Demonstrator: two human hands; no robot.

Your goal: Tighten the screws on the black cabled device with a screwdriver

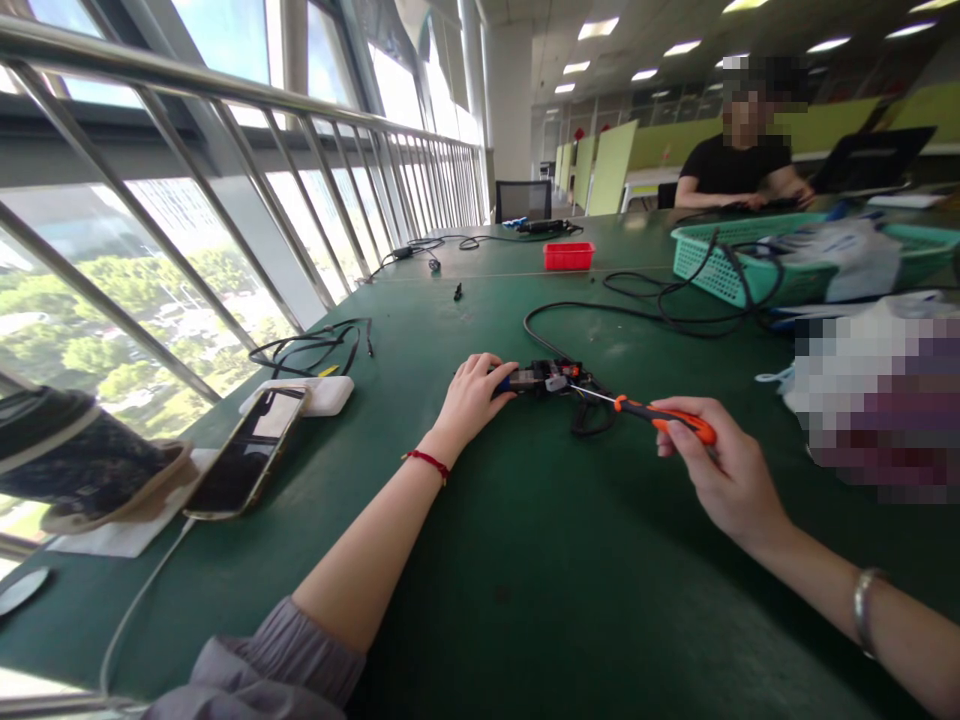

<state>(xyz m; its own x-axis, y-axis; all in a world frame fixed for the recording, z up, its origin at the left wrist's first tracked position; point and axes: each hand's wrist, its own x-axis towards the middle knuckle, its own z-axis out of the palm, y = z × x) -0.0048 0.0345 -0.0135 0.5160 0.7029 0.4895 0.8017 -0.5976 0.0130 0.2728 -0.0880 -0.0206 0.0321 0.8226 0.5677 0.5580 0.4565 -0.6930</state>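
- Orange plastic covered the handle of the screwdriver (660, 417). The right hand (724, 470) was closed around its rear end, and the thin metal shaft pointed to the left.
- The tip of the shaft reached the small circuit module (550, 377). Whether it sat inside a screw head was too small to tell.
- The left hand (474, 393) was clamped on the left end of the module, with the fingers curled over it, and pressed it on the green worktop (525, 580).
- The module lay near the middle of the worktop, between the two hands. A black cable (645, 315) ran from its side toward the teal basket (720, 265).
- To do this step well, I judged that the shaft should be lifted into line with the screw, because it lay at a low slant and could slip out.
- I also judged that the holding fingers should stay firm but clear of the tip, so that the module could not turn.
- Counted:
  - one screwdriver
  - one module
  - two hands of the worker
  - one phone (247, 455)
  - one white box (319, 395) just behind the phone
  - one red tray (568, 256)
  - one teal basket
  - one other person (739, 165), seated far at the back
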